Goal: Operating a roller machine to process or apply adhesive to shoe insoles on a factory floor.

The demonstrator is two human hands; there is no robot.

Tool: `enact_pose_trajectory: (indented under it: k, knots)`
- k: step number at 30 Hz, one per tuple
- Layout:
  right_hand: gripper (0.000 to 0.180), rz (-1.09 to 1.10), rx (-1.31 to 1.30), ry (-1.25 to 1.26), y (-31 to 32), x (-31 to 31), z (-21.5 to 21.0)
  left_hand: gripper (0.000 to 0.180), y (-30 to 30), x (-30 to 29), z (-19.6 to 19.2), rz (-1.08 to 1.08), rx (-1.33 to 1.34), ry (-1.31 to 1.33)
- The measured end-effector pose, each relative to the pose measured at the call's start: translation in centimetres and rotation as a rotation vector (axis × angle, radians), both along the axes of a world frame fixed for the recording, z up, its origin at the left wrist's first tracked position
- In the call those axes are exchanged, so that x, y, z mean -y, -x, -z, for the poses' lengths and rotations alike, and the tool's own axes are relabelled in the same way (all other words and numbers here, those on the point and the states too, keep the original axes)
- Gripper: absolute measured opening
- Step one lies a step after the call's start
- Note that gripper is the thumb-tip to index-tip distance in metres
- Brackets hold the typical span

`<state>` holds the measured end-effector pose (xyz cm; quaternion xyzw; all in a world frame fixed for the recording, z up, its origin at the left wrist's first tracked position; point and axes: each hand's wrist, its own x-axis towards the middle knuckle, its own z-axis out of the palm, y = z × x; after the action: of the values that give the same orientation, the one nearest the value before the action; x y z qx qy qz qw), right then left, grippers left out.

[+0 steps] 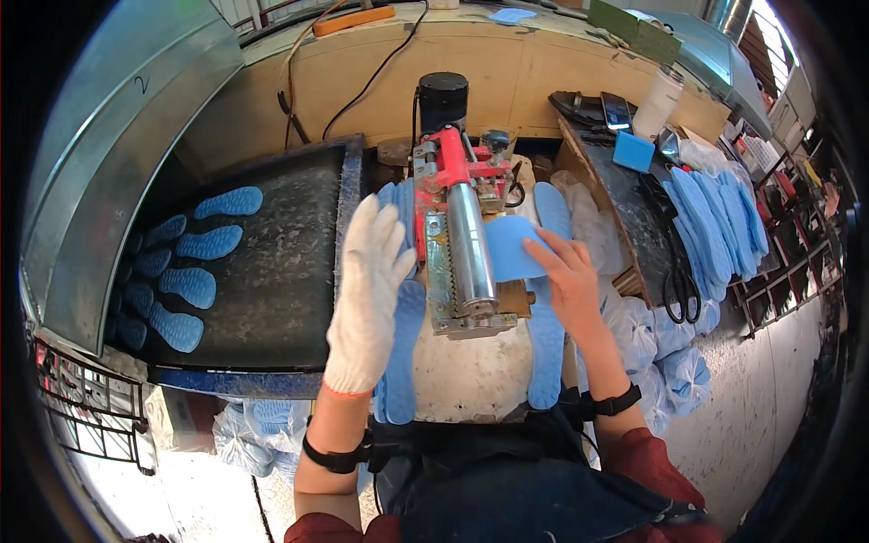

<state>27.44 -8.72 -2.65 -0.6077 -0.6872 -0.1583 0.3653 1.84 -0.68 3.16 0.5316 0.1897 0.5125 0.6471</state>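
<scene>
A red machine with a shiny metal roller [470, 253] stands before me on a worn pale stand. My right hand [572, 276], bare, pinches the edge of a blue insole [509, 249] whose other end meets the right side of the roller. My left hand [367, 294], in a white knit glove, is left of the machine with its fingers stretched and nothing seen in it. Blue insoles [404, 362] lie under and beside the glove, partly covered by it. More blue insoles [547, 353] lie along the stand's right side, below my right hand.
Several blue insoles [188, 288] lie on a dark conveyor belt [281, 271] at left, partly under a metal hood [109, 163]. On the right bench are stacked insoles [715, 222], black scissors [679, 281], a white bottle [658, 102] and a phone [615, 112]. Filled plastic bags [683, 376] sit below.
</scene>
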Motion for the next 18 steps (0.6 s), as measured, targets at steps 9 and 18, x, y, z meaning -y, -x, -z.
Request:
enact_pose_trajectory:
  k: [9, 18]
  knots:
    - [0.018, -0.009, -0.685, -0.072, 0.1, 4.8, 3.6, 0.089, -4.0, -2.7, 0.6, 0.067, 0.091, 0.075]
    - [0.017, 0.022, -1.184, 0.454, -1.2, 6.1, 12.7, 0.094, -1.8, -4.3, 6.5, 0.009, -0.101, 0.255]
